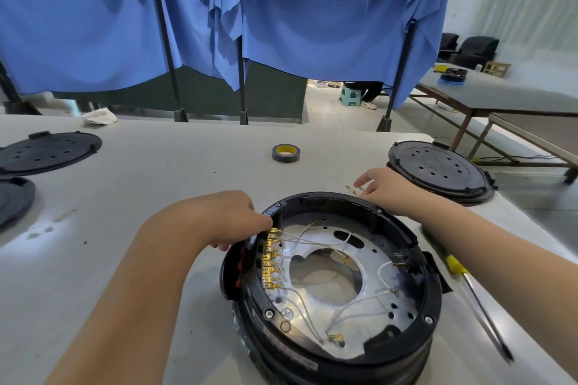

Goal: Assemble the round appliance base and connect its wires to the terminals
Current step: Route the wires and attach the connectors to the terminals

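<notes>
The round black appliance base lies open in front of me, with a silver metal plate and thin white wires inside. A row of brass terminals runs along its left inner wall. My left hand grips the base's left rim just above those terminals, fingers curled over the edge. My right hand reaches past the far rim, its fingertips on a few small brass connectors lying on the table.
A yellow-handled screwdriver lies right of the base. A roll of black tape sits further back. Black perforated covers rest at far right and far left. A blue curtain hangs behind the white table.
</notes>
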A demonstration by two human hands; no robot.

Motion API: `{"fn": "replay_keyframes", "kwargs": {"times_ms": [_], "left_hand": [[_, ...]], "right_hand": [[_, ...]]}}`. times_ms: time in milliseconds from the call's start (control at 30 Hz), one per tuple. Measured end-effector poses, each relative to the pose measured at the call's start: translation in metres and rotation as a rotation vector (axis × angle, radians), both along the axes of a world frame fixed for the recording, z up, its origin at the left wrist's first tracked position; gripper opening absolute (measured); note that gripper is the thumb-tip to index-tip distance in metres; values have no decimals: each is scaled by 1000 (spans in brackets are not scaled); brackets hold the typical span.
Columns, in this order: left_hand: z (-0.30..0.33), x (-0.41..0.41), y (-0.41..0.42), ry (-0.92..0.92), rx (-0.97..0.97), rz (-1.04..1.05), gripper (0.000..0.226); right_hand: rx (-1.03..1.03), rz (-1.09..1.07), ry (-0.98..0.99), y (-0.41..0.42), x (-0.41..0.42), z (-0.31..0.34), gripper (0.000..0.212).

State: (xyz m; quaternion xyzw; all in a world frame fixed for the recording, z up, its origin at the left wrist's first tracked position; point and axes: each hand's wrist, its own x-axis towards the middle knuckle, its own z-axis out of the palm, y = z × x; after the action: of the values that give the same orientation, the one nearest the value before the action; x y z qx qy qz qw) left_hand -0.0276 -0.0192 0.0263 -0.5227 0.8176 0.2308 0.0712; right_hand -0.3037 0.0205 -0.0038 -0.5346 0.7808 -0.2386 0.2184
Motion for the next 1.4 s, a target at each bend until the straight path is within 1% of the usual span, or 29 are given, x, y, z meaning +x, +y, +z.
{"fn": "replay_keyframes", "kwargs": {"times_ms": [133,233,367,567,700,833,1000,1067,1167,1400], "left_hand": [[-1,0,0,4,3,5,43],[-2,1,0,11,11,8,44],[-2,1,0,22,15,21,43],[-2,0,1,29,11,30,44],[-2,0,2,37,2,32,44],[-2,0,2,47,-2,37,44],[-3,0,2,57,7,41,43],[-3,1,2,61,13,43,44],[-3,1,1,67,21,47,43],[-2,1,2,64,20,32,43]], "right_hand": [[-19,-16,181,-3,-3,4,16],[-15,-54,166,-9,-14,6,8],[-17,-102,105,-16,-31,7,10],[-5,-101,125,-26,-43,4,12],[-18,-66,125,-32,-39,0,11],[-41,47,105,-39,-24,-7,8],[-19,211,175,-52,-2,-12,8],[2,245,233,-56,3,-14,4],[25,257,273,-60,6,-17,13],[15,240,287,-62,2,-18,10]]}}
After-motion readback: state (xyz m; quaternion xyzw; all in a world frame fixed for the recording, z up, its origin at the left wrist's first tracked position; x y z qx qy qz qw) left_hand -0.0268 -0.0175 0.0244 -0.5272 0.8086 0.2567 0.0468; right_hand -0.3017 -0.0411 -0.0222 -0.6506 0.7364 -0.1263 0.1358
